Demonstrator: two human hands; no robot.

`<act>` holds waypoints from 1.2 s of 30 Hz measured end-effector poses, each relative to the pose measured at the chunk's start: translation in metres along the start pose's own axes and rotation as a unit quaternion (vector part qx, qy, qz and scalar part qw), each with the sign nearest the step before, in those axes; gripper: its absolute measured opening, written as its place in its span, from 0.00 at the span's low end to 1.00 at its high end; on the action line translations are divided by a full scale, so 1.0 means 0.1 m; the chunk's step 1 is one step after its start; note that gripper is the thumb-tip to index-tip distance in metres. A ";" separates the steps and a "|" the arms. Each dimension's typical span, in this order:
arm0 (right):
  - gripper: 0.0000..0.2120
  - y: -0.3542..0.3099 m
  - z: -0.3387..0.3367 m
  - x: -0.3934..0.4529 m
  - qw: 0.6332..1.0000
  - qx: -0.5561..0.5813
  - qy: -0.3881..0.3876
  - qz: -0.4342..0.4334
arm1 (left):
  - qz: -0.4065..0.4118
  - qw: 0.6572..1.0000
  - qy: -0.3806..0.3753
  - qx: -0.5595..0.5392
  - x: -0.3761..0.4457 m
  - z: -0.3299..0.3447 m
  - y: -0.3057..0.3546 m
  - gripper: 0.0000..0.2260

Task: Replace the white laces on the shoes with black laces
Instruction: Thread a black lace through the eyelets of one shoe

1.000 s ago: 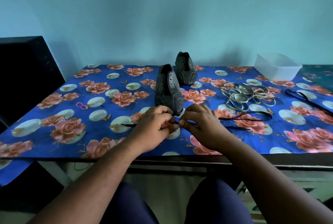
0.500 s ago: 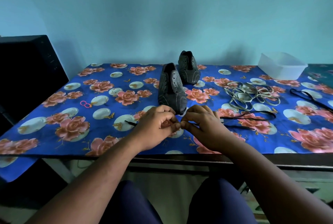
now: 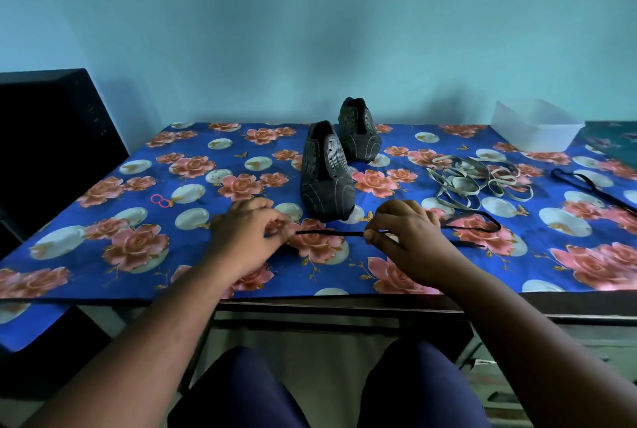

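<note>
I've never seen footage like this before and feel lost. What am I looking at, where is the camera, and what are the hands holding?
No machine here: a person wears a camera on the head, looking down at their own hands. The left hand and right hand each pinch a black lace stretched between them. On the flowered tablecloth stand two dark shoes, near and far, without laces. To the right lie the removed white laces, another black lace and a plastic tub.
</note>
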State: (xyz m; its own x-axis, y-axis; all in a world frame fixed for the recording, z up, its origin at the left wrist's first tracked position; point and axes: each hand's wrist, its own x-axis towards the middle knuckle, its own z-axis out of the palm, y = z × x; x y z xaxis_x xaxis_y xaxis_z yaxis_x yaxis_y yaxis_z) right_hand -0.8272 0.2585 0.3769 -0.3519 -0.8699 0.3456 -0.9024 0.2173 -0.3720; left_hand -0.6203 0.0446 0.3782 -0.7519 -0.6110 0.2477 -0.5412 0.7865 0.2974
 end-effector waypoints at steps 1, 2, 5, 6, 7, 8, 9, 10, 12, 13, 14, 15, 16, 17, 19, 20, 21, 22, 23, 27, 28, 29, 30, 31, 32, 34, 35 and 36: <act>0.08 -0.05 0.02 0.02 1.000 0.005 0.002 -0.007 | 0.010 1.000 -0.006 0.004 -0.01 -0.01 0.11 0.19; 0.08 -0.09 0.04 0.04 1.000 0.010 0.003 -0.014 | 0.030 0.999 -0.012 -0.013 -0.02 -0.01 0.21 0.22; 0.08 -0.21 0.05 0.10 0.999 0.027 0.001 -0.035 | 0.111 0.990 -0.002 -0.088 -0.03 0.03 0.44 0.17; 0.08 -0.23 0.05 0.11 0.999 0.030 -0.001 -0.041 | 0.121 0.986 0.003 -0.114 -0.03 0.06 0.49 0.13; 0.09 -0.24 0.04 0.12 0.999 0.032 -0.002 -0.043 | 0.121 0.981 0.010 -0.151 -0.03 0.07 0.51 0.09; 0.09 -0.24 0.04 0.12 0.998 0.034 -0.002 -0.044 | 0.117 0.974 0.010 -0.193 -0.03 0.07 0.52 0.06; 0.09 -0.23 0.04 0.11 0.998 0.035 -0.002 -0.043 | 0.117 0.969 0.013 -0.218 -0.04 0.07 0.52 0.05; 0.09 -0.22 0.03 0.11 0.999 0.034 -0.001 -0.041 | 0.127 0.968 0.026 -0.213 -0.03 0.08 0.49 0.06; 0.10 -0.16 0.02 0.08 0.999 0.019 0.002 -0.033 | 0.141 0.976 0.054 -0.159 -0.01 0.09 0.37 0.06; 0.10 -0.12 0.00 0.06 1.000 0.011 0.003 -0.027 | 0.136 0.980 0.062 -0.135 0.00 0.08 0.29 0.07; 0.10 -0.07 -0.02 0.05 1.000 0.005 0.003 -0.020 | 0.123 0.984 0.065 -0.114 0.01 0.07 0.19 0.08; 0.10 -0.01 -0.05 0.03 1.000 0.000 0.002 -0.010 | 0.104 0.988 0.064 -0.095 0.01 0.04 0.09 0.10; 0.10 0.05 -0.08 0.01 1.000 -0.004 0.001 0.000 | 0.081 0.992 0.062 -0.078 0.01 0.01 -0.02 0.11; 0.10 0.11 -0.11 -0.01 1.000 -0.007 0.000 0.010 | 0.058 0.995 0.059 -0.058 0.01 -0.02 -0.12 0.11; 0.10 0.20 -0.16 -0.04 1.000 -0.008 -0.001 0.025 | 0.015 0.998 0.048 -0.025 0.00 -0.07 -0.28 0.08; 0.10 0.22 -0.16 -0.05 1.000 -0.007 0.001 0.028 | -0.004 0.999 0.041 -0.019 0.00 -0.07 -0.32 0.07; 0.09 0.21 -0.16 -0.04 1.000 -0.005 0.003 0.028 | -0.017 0.999 0.037 -0.017 -0.01 -0.07 -0.32 0.07; 0.09 0.19 -0.14 -0.03 1.000 -0.002 0.005 0.026 | -0.019 0.999 0.038 -0.017 -0.01 -0.06 -0.28 0.09; 0.09 0.15 -0.12 -0.02 1.000 0.002 0.007 0.023 | -0.012 0.999 0.037 -0.016 -0.02 -0.04 -0.21 0.15; 0.09 -0.08 -0.02 0.06 1.000 0.016 0.013 -0.015 | 0.087 0.993 -0.006 -0.085 -0.05 0.06 0.30 0.30; 0.08 -0.14 -0.01 0.07 0.999 0.018 0.013 -0.023 | 0.109 0.988 -0.014 -0.108 -0.05 0.10 0.41 0.26; 0.08 -0.18 0.00 0.09 0.999 0.020 0.013 -0.027 | 0.121 0.984 -0.012 -0.130 -0.05 0.13 0.49 0.20; 0.08 -0.21 0.01 0.11 0.999 0.021 0.012 -0.030 | 0.128 0.980 -0.010 -0.150 -0.03 0.17 0.54 0.14; 0.08 -0.23 0.02 0.12 0.999 0.020 0.011 -0.033 | 0.129 0.976 -0.012 -0.175 -0.02 0.19 0.56 0.10; 0.08 -0.23 0.02 0.12 0.999 0.019 0.011 -0.035 | 0.127 0.970 -0.016 -0.207 -0.01 0.20 0.57 0.07; 0.09 -0.21 0.01 0.11 0.999 0.018 0.006 -0.037 | 0.130 0.966 -0.004 -0.223 -0.01 0.19 0.54 0.07; 0.09 -0.19 0.01 0.10 0.999 0.017 0.002 -0.036 | 0.137 0.971 0.021 -0.193 -0.01 0.17 0.51 0.06; 0.09 -0.17 -0.01 0.08 0.999 0.015 0.002 -0.036 | 0.142 0.976 0.044 -0.161 -0.01 0.15 0.47 0.07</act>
State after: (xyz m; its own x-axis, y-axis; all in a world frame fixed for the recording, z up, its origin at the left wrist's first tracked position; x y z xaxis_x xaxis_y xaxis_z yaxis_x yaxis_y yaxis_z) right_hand -0.8152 0.2478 0.3865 -0.2878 -0.8809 0.3758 -0.9176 0.1412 -0.3717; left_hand -0.6502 0.0835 0.3778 -0.8115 -0.3886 0.4364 -0.1589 0.8654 0.4752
